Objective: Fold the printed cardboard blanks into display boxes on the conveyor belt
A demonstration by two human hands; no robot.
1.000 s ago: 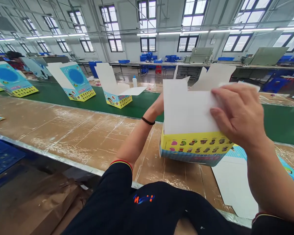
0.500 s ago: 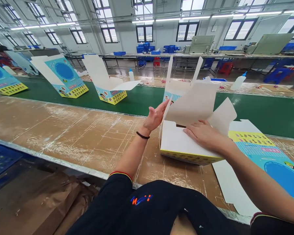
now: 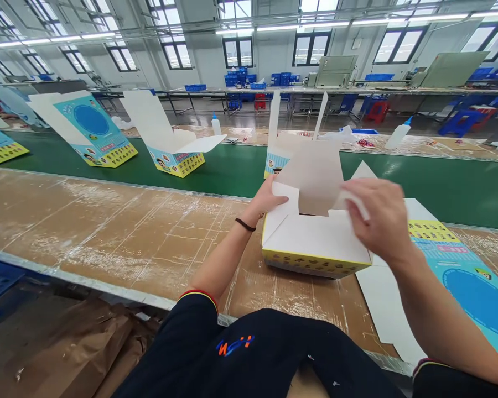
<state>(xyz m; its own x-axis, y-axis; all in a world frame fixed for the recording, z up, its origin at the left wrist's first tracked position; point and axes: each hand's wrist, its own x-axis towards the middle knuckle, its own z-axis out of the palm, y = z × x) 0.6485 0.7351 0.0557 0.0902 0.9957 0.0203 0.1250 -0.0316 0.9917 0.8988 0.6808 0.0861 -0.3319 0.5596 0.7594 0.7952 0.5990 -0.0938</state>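
Note:
In front of me a cardboard box (image 3: 315, 237) lies on the brown-covered table, its white inner flaps uppermost and a yellow printed edge toward me. My left hand (image 3: 268, 199) is closed around the box's left side, thumb over the folded-in left flap. The large back flap (image 3: 315, 166) stands up behind the opening. My right hand (image 3: 379, 215), blurred, has its fingers closed on the white right flap (image 3: 354, 202). Partly under my right arm, a flat printed box blank (image 3: 452, 251) lies to the right of the box.
Beyond the table a green conveyor belt (image 3: 228, 171) carries open printed boxes, one box (image 3: 172, 160) left of centre and another box (image 3: 95, 130) farther left. White glue bottles, such as the bottle (image 3: 398, 134), stand on the far ledge. Brown paper (image 3: 87, 348) lies below left.
The box's left flap has folded inward, with my left thumb now on top. My right hand has lifted off the front flap and moved right to the right flap.

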